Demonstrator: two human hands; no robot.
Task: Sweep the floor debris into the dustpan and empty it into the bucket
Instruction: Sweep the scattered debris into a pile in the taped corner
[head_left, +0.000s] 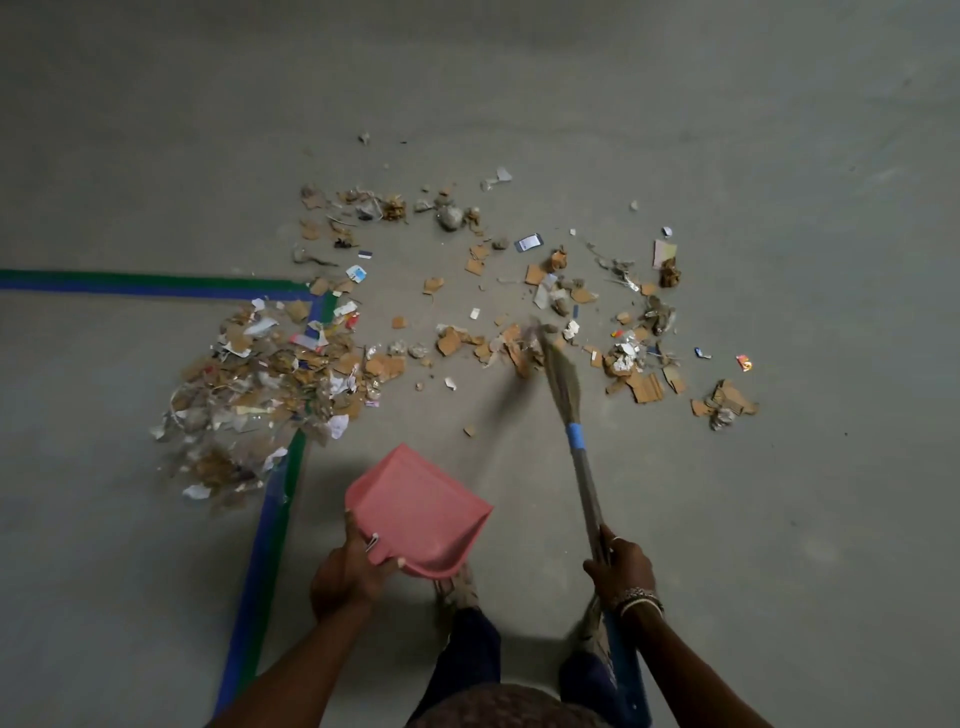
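— What filled most of the view?
— The grey concrete floor (156, 130). Debris (270, 379) lay across its middle: torn cardboard, paper scraps and wrappers, heaped thickest at the left and scattered thinly to the right.
— Was anything marked on it?
— Blue-and-green tape (145, 283) ran in from the left and turned a corner toward the person. The heap lay over that corner.
— And the dustpan?
— The pink dustpan (415, 506) was just in front of the person's legs, on the near side of the heap, with its wide end pointing away. I couldn't tell whether it touched the floor.
— The broom?
— The broom (563, 382) slanted up from the lower right, its bristles blurred among the middle scraps.
— The hands?
— The left hand (345, 571) had its fingers curled round the dustpan's rear edge. The right hand (621, 566) was wrapped tight round the broom's handle, and bangles (641, 598) sat on that wrist.
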